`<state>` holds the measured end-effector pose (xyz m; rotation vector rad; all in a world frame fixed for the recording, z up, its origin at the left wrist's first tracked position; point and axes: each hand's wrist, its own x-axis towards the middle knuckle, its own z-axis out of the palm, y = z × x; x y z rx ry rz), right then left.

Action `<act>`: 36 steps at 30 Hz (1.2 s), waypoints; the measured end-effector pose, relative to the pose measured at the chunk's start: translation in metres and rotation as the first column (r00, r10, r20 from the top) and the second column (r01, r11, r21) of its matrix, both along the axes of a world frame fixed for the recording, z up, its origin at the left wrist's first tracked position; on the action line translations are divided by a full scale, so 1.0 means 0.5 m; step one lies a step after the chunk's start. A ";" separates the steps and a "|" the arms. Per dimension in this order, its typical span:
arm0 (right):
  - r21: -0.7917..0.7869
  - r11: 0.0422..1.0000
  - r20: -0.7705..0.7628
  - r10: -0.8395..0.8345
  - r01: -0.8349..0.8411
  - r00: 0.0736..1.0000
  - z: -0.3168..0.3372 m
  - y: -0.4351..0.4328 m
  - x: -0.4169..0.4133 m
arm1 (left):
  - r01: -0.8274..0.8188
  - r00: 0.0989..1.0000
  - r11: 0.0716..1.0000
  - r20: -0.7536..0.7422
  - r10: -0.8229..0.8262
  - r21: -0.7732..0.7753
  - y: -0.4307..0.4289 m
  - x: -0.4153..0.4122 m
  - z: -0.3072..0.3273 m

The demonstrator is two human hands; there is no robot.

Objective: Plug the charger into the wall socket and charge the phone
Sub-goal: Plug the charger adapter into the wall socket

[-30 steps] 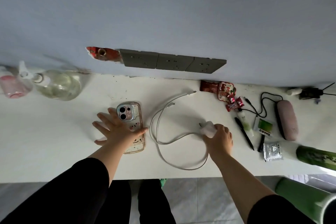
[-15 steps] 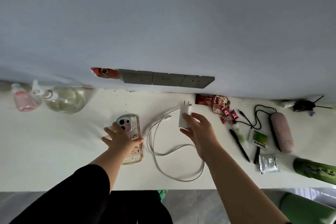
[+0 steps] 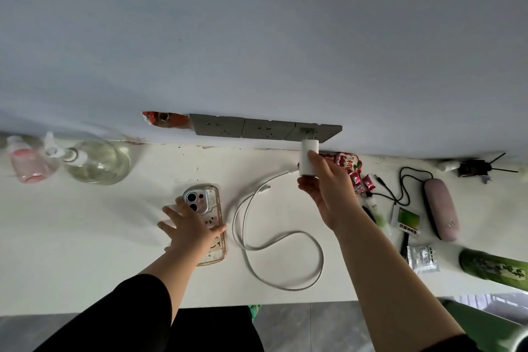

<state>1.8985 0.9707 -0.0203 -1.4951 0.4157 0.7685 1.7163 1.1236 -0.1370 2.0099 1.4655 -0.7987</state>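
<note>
My right hand (image 3: 328,191) grips the white charger block (image 3: 308,158) and holds it up against the rightmost of three grey wall sockets (image 3: 317,133); its prongs meet the socket face. The white cable (image 3: 274,248) trails from the block and loops loosely across the white tabletop. Its free plug end (image 3: 264,188) lies beside the phone. The phone (image 3: 205,223) lies camera side up in a clear cartoon case. My left hand (image 3: 190,230) rests flat on the phone's left side, fingers spread.
A glass bottle (image 3: 97,161) and a pink bottle (image 3: 27,166) stand at the left. Candy wrappers (image 3: 350,166), pens, a black cable, a pink case (image 3: 441,213) and a green tube (image 3: 494,268) crowd the right. The table's front edge (image 3: 257,304) runs near my body.
My right hand lifted the charger block off the table and carried it up to the rightmost wall socket. My left hand stayed on the phone.
</note>
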 end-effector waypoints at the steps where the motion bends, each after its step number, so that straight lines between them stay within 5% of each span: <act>1: 0.007 1.000 -0.001 0.000 0.000 1.000 -0.001 -0.001 0.001 | 0.001 1.000 1.000 0.007 -0.001 -0.003 0.000 -0.002 -0.003; 19: 0.239 0.966 -0.113 -0.071 0.096 0.991 -0.002 -0.006 -0.005 | -0.009 0.999 1.000 0.041 0.008 0.016 0.004 -0.012 -0.005; 36: 0.197 0.978 -0.089 -0.053 0.070 0.995 0.000 -0.004 0.006 | 0.036 0.999 0.998 0.027 -0.037 0.053 0.007 -0.020 -0.002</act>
